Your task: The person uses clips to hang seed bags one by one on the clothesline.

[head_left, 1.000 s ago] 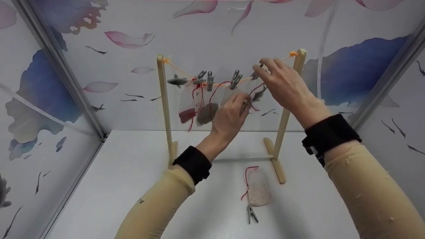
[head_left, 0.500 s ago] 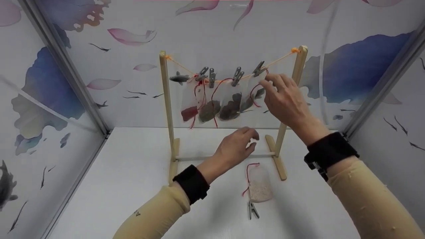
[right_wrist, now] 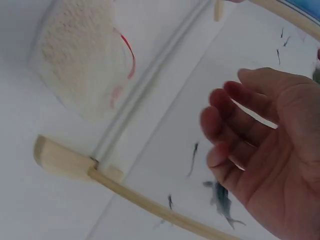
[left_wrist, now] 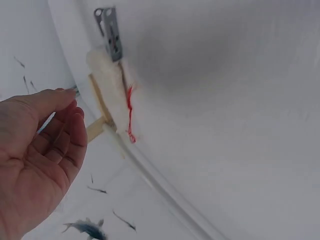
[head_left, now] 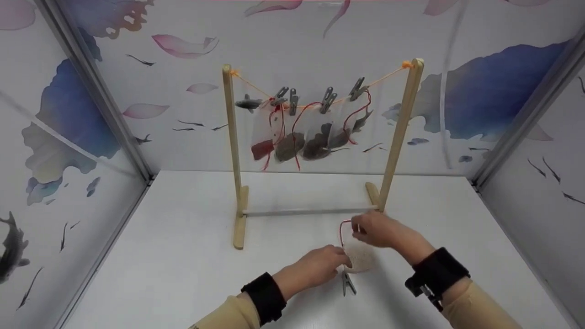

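A translucent drawstring sachet (head_left: 361, 261) with pale grainy filling and a red cord lies on the white table. My left hand (head_left: 315, 267) is at its left edge; in the left wrist view its fingers are loosely bent and hold nothing. Over the sachet's top end hovers my right hand (head_left: 386, 230), hiding part of the cord. Loosely bent, empty fingers also show on that hand in the right wrist view. A grey metal clothespin (head_left: 348, 284) lies just below the sachet. Whether either hand touches the sachet cannot be told.
Behind stands a wooden rack (head_left: 398, 141) with an orange line (head_left: 387, 78) between its posts. Several sachets hang there, one with red filling (head_left: 263, 150) and others dark (head_left: 317, 144), held by grey clothespins (head_left: 358, 89). A white crossbar (head_left: 306, 212) joins the feet.
Both hands have come down from the hanging sachets to the sachet on the table. The right hand has left the rightmost clothespin, and the rightmost sachet hangs freely from the line.
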Available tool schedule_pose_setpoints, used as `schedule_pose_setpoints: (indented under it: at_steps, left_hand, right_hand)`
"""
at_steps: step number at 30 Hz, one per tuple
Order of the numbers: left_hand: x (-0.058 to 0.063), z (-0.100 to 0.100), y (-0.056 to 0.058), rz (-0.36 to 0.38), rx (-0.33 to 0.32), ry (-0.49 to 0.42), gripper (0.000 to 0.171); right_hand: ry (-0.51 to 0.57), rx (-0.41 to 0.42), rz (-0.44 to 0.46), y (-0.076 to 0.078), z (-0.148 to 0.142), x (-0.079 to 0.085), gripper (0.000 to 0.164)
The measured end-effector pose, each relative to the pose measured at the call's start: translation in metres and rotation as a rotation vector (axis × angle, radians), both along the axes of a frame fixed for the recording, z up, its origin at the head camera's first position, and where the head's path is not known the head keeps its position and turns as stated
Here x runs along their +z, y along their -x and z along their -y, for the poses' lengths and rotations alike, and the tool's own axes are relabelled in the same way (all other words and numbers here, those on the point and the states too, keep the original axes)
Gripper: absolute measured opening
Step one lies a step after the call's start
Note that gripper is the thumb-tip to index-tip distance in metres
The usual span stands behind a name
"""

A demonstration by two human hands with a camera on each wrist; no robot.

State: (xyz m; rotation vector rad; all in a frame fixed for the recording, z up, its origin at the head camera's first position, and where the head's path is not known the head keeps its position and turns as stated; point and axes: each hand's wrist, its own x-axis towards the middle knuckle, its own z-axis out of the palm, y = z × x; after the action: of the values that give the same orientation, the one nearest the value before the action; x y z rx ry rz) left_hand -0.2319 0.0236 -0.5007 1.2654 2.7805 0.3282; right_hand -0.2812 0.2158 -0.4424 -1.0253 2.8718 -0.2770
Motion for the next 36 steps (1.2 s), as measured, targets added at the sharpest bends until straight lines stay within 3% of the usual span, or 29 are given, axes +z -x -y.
schedule_pose_setpoints:
  at_steps: [5,9,16,19,24,31,36]
  left_hand:
    - [-0.022,-0.003,-0.014,-0.132,-0.11,0.084,0.038]
    - [-0.033,-0.003,-0.02,-0.197,-0.097,0.103,0.028]
    - [-0.042,0.001,-0.025,-0.21,0.024,0.092,0.017]
    - [-0.044,0.001,-0.029,-0.182,0.084,0.06,0.011]
    - [-0.043,0.002,-0.034,-0.101,0.178,0.016,0.01]
    - [-0.044,0.004,-0.035,0.034,0.208,-0.064,0.01]
    - [-0.046,0.005,-0.035,0.035,0.192,-0.085,0.01]
  right_hand:
    - [-0.093,-0.062,0.296,-0.034,0.002,-0.042,0.012]
    - [-0.027,-0.137,0.416,-0.055,0.003,-0.069,0.004]
    - [0.213,-0.139,0.45,-0.075,0.005,-0.093,0.022]
    - [0.254,-0.178,0.455,-0.079,0.009,-0.099,0.028]
    - [0.296,-0.229,0.431,-0.083,0.01,-0.106,0.022]
    - [0.404,-0.239,0.383,-0.091,0.0,-0.11,0.027]
    - [0.463,-0.267,0.412,-0.096,-0.006,-0.109,0.034]
